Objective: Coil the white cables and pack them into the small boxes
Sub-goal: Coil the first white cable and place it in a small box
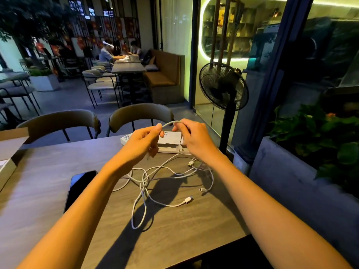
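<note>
White cables (155, 177) lie tangled on the wooden table (184, 226), with connector ends showing at the right. Above the tangle, my left hand (139, 144) and my right hand (194, 138) each pinch one white cable, and a short arched stretch of it (171, 123) spans between them. The rest of that cable hangs down behind my hands into the tangle. Small white boxes (171, 140) sit at the table's far edge, partly hidden behind both hands; one looks open.
A dark phone (79, 187) lies on the table to the left. A cardboard box (9, 150) stands at the left edge. Two chairs (139, 117) face the far side. A standing fan (223, 88) and a planter (318, 144) are on the right.
</note>
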Tool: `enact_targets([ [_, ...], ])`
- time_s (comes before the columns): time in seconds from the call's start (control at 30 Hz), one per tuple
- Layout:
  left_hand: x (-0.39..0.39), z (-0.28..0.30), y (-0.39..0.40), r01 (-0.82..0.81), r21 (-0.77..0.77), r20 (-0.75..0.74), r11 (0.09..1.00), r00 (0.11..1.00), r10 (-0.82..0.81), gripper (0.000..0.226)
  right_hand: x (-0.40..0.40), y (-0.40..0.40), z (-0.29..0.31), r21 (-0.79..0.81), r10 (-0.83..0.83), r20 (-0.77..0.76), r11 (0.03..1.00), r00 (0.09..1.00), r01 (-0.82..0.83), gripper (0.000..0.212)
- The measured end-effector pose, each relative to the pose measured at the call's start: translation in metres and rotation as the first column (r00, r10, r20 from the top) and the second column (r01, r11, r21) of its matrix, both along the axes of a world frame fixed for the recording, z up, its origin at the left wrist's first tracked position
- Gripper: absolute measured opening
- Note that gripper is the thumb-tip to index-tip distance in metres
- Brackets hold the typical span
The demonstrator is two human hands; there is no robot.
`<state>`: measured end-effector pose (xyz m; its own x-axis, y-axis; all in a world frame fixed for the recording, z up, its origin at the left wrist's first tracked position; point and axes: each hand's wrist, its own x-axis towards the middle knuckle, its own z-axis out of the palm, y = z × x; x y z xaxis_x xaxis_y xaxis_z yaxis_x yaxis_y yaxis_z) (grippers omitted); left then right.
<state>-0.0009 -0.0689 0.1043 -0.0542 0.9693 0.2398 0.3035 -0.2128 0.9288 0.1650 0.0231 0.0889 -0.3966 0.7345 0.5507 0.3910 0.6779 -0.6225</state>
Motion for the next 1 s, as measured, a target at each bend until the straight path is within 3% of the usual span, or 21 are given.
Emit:
enact_targets([
  [0.07, 0.003, 0.001, -0.002, 0.094, -0.042, 0.027, 0.995, 0.995, -0.093, 0.034, 0.006, 0.006, 0.001, 0.057, -0.065, 0.013, 0.996, 0.998, 0.065, 0.031],
  [0.17, 0.008, 0.003, 0.004, 0.167, -0.068, 0.136, 0.984, 0.978, -0.156, 0.036, 0.004, 0.001, -0.003, -0.042, -0.123, 0.027, 0.991, 0.992, 0.124, 0.040],
  [0.23, 0.013, 0.007, 0.007, 0.197, -0.069, 0.289, 0.978, 0.942, -0.170, 0.036, 0.000, -0.007, -0.009, -0.101, -0.102, 0.157, 0.988, 0.982, 0.118, 0.040],
  [0.33, 0.020, 0.011, 0.010, 0.326, -0.012, 0.690, 0.945, 0.687, -0.228, 0.030, -0.005, -0.024, -0.017, -0.231, 0.095, 0.352, 0.973, 0.931, -0.012, 0.020],
  [0.4, 0.021, 0.007, 0.017, 0.257, 0.070, 0.751, 0.964, 0.622, -0.221, 0.029, -0.006, -0.037, -0.019, -0.307, 0.218, 0.401, 0.947, 0.890, -0.094, 0.022],
  [0.53, 0.017, -0.007, 0.024, -0.113, 0.083, 0.537, 0.990, 0.842, 0.051, 0.030, -0.012, -0.057, -0.015, -0.342, 0.295, 0.427, 0.928, 0.855, -0.149, 0.030],
  [0.63, 0.017, -0.017, 0.024, -0.274, 0.155, 0.355, 0.949, 0.912, 0.205, 0.021, -0.011, -0.064, -0.005, -0.394, 0.315, 0.355, 0.904, 0.880, -0.164, 0.024],
  [0.73, 0.013, -0.021, 0.021, -0.267, 0.356, 0.019, 0.896, 0.960, 0.278, 0.015, -0.004, -0.069, 0.007, -0.500, 0.332, 0.127, 0.835, 0.935, -0.229, 0.015],
  [0.83, 0.004, -0.025, 0.019, -0.170, 0.423, -0.374, 0.890, 0.861, 0.343, 0.015, 0.005, -0.066, 0.020, -0.626, 0.247, -0.198, 0.713, 0.949, -0.316, 0.017],
  [0.93, -0.003, -0.026, 0.015, -0.081, 0.409, -0.471, 0.909, 0.834, 0.286, 0.018, 0.015, -0.052, 0.035, -0.654, 0.129, -0.470, 0.614, 0.873, -0.443, 0.019],
  [1.0, -0.003, -0.023, 0.012, -0.068, 0.354, -0.445, 0.933, 0.865, 0.232, 0.027, 0.022, -0.041, 0.043, -0.639, 0.097, -0.473, 0.646, 0.876, -0.417, 0.019],
])
